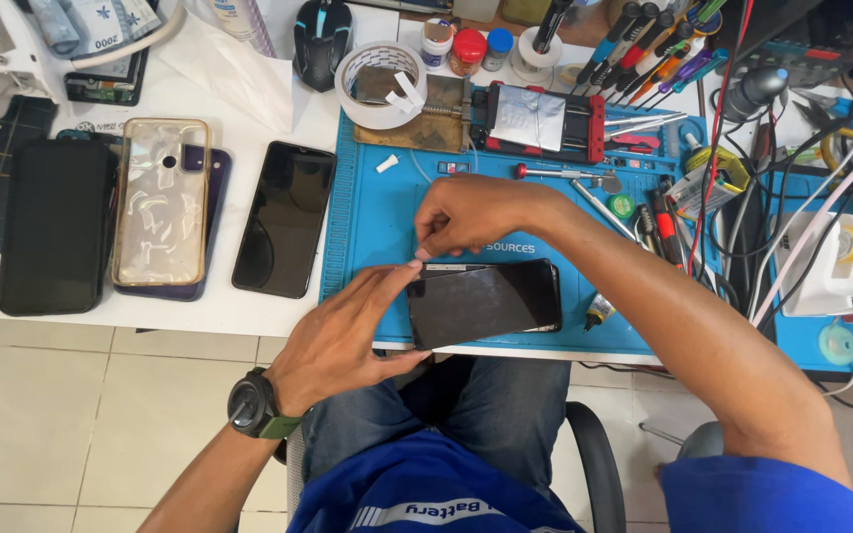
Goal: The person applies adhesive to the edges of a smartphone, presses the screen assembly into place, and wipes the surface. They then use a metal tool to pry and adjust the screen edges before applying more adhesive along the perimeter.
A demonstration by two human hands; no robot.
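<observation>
One black phone point(486, 301) lay shiny and dark on my blue mat point(367, 222). My left hand point(343, 336) and right hand point(471, 212) pinched its top edge. Three more phones point(283, 217) lay nearby.

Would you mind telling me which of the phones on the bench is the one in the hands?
The dark phone at the blue mat's front edge, between the left hand and right hand. The other phones lie untouched on the white table to the left.

White table point(278, 311) with blue mat point(367, 217), three phones, tape roll point(379, 71).
</observation>
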